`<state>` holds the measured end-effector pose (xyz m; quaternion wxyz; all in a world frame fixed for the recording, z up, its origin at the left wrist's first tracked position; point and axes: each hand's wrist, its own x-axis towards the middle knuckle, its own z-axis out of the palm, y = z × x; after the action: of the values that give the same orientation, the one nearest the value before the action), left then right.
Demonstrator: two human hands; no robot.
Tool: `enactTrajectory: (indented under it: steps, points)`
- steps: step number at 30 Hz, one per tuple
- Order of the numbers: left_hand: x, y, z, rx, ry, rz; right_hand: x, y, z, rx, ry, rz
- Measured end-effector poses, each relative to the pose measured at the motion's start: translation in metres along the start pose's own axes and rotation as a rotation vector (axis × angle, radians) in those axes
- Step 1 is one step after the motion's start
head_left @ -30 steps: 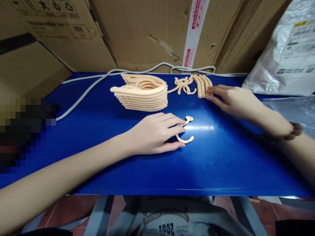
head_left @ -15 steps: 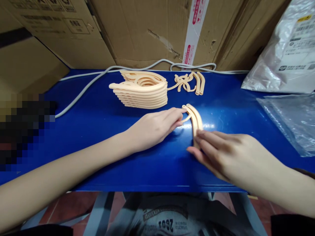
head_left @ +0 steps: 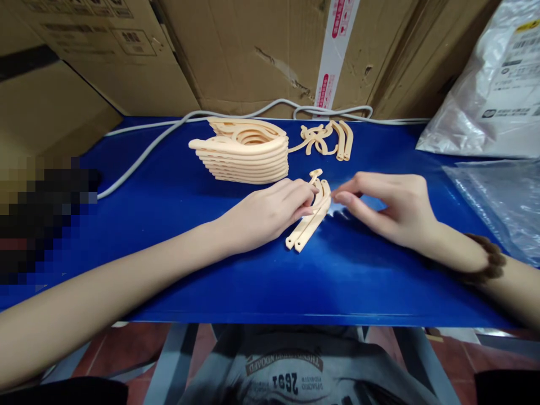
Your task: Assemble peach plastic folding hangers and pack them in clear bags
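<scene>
Two curved cream plastic hanger arms (head_left: 310, 224) lie side by side on the blue tabletop, with a hole visible at each near end. A small cream hanger hook (head_left: 315, 173) crosses their upper part, partly hidden by my fingers. My left hand (head_left: 274, 211) is closed on this hook, its fingertips over the arms. To the right, my right hand (head_left: 390, 205) has thumb and forefinger brought together at the hook's thin end, close to the arms' outer curve. Beyond my left hand stands a neat stack of cream folding hangers (head_left: 244, 163).
Loose hooks (head_left: 316, 138) and two more hanger arms (head_left: 345, 140) lie behind my hands. A white cable (head_left: 143, 154) runs along the back edge before cardboard boxes (head_left: 253, 56). White plastic packages (head_left: 472, 107) and clear film (head_left: 498, 197) occupy the right side.
The two hanger arms have swung round, their near ends now toward the left. My right hand has let go of them and moved up. The hook has turned in my left fingers.
</scene>
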<state>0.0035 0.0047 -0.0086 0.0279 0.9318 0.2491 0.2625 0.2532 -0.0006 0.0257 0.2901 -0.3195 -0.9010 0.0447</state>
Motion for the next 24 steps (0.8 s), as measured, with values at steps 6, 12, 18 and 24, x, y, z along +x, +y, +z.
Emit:
enactTrajectory:
  steps: [6, 12, 18, 24]
  points:
    - [0.001, 0.0, -0.001, 0.038, 0.017, 0.069, 0.002, 0.015, 0.01, 0.059, 0.066, 0.103]
    - [0.0, 0.001, 0.002, 0.125, 0.087, 0.178, -0.002, 0.014, 0.015, 0.011, -0.013, 0.063]
    - [-0.001, 0.001, -0.002, 0.282, 0.113, 0.32, -0.005, 0.013, 0.017, -0.169, -0.041, -0.034]
    - [-0.001, 0.0, -0.004, 0.278, 0.099, 0.361, -0.007, 0.008, 0.012, -0.538, -0.015, -0.133]
